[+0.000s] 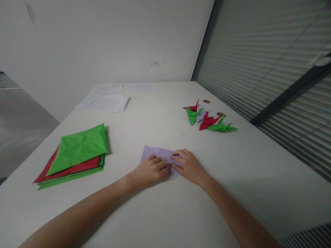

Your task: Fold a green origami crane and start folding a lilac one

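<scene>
A lavender sheet of origami paper (152, 151) lies on the white table in front of me, with creases across it. My left hand (152, 168) rests on its near left part, fingers curled in and pressed to the paper. From the right, my right hand (189, 166) holds the sheet's other side, its fingers bent and close together. The fingertips of the two hands nearly meet at the near edge. Both hands hide much of the paper there, so I cannot tell how it is folded underneath.
A stack of creased green paper (84, 144) and red paper (84, 166) sits at left. Several folded paper cranes, red (207, 122), green (191, 116) and lavender, cluster at right near two table holes. Printed sheets (106, 102) lie at the back left. Window blinds (258, 62) border the right side.
</scene>
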Tool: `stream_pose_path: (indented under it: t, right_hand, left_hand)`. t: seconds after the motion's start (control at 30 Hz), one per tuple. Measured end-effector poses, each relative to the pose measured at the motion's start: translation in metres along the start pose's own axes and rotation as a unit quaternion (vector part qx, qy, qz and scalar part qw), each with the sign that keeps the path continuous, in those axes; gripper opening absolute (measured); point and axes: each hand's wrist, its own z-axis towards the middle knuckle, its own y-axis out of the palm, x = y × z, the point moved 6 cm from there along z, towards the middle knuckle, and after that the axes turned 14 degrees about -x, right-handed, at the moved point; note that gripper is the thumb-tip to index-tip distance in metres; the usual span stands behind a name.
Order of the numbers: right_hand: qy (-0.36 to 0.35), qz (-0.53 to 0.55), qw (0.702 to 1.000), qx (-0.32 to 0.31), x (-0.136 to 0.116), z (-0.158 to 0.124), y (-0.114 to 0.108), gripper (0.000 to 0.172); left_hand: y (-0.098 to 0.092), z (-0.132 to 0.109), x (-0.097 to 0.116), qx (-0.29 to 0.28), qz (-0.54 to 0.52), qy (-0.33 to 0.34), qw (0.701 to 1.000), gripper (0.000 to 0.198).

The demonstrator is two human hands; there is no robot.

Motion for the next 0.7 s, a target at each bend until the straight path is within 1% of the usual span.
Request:
stream_pose_path:
  t: [0.07,0.13,0.2,0.27,0.3,0.33,0.43,0.5,0.53,0.57,0.6,0.63,0.67,0.7]
  right_hand:
    - [-0.006,0.017,1.0,0.0,0.001,-0.001,0.0,0.024]
    - [-0.012,0.042,0.999,0.003,0.004,-0.002,-0.003,0.028]
    - [-0.032,0.078,0.996,0.01,0.006,-0.005,-0.007,0.035]
    - [-0.072,0.115,0.991,0.014,0.006,-0.007,-0.012,0.046]
    - [-0.093,0.131,0.987,0.019,0.006,-0.008,-0.015,0.048]
    - [-0.11,0.143,0.983,0.028,0.005,-0.009,-0.017,0.044]
    - [-0.136,0.161,0.974,0.083,0.003,-0.01,-0.024,0.012]
    - [-0.144,0.17,0.967,0.122,0.0,-0.011,-0.027,0.012]
    - [-0.142,0.178,0.963,0.145,0.0,-0.012,-0.029,0.011]
    - [-0.128,0.191,0.958,0.173,0.001,-0.014,-0.032,0.013]
    - [-0.105,0.211,0.95,0.205,0.005,-0.016,-0.034,0.022]
    - [-0.075,0.241,0.938,0.239,0.01,-0.018,-0.035,0.034]
    - [-0.046,0.282,0.921,0.265,0.016,-0.02,-0.035,0.047]
    - [-0.026,0.337,0.9,0.275,0.022,-0.02,-0.033,0.061]
  left_hand:
    - [-0.002,-0.001,0.004,0.02,0.029,0.021,0.999,0.014]
    - [-0.006,-0.003,0.005,0.043,0.043,0.027,0.998,0.015]
    - [-0.011,-0.006,0.002,0.071,0.046,0.011,0.996,0.017]
    - [-0.016,-0.008,-0.004,0.099,0.037,-0.018,0.994,0.018]
    - [-0.02,-0.01,-0.007,0.112,0.029,-0.034,0.993,0.018]
    - [-0.023,-0.011,-0.01,0.124,0.019,-0.05,0.991,0.017]
    - [-0.032,-0.012,-0.016,0.141,-0.017,-0.084,0.986,0.017]
    - [-0.037,-0.011,-0.018,0.129,-0.045,-0.09,0.987,0.019]
    - [-0.039,-0.01,-0.019,0.117,-0.063,-0.09,0.987,0.02]
    - [-0.042,-0.01,-0.022,0.118,-0.099,-0.096,0.983,0.021]
    - [-0.047,-0.011,-0.026,0.133,-0.15,-0.11,0.974,0.022]
    - [-0.051,-0.013,-0.032,0.161,-0.221,-0.13,0.953,0.023]
    - [-0.052,-0.014,-0.04,0.182,-0.313,-0.156,0.919,0.023]
    - [-0.051,-0.016,-0.048,0.208,-0.406,-0.192,0.869,0.025]
